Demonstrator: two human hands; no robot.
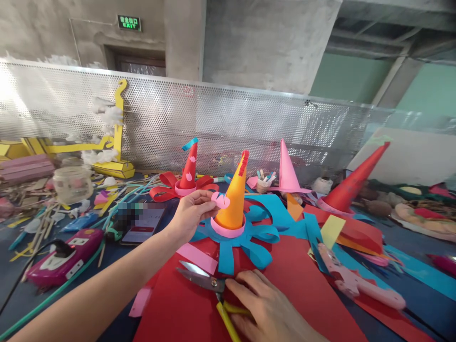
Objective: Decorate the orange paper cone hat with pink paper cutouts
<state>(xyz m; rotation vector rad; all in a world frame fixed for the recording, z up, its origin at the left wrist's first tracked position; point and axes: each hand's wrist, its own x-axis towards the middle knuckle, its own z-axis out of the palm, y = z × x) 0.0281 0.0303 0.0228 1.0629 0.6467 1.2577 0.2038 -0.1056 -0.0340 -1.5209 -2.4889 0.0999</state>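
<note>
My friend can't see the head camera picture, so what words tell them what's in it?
A left hand pinches a pink paper cutout beside an orange cone ringed by blue paper loops. The right hand rests on yellow-handled scissors. More cones, red and pink, are behind on a messy table.

You are in what seems to be a craft workshop. On the table (116, 254) before you lie a sheet of red paper (295, 294), scissors (213, 283), a pink glue gun (351, 281) and a purple power strip (80, 249), and several paper cones (233, 202) stand among many coloured scraps (107, 204). Behind the table runs a metal panel (235, 118) with small holes. The wall (263, 42) farther back is of bare concrete and carries a lit exit sign (129, 23), as in a public building.
</note>
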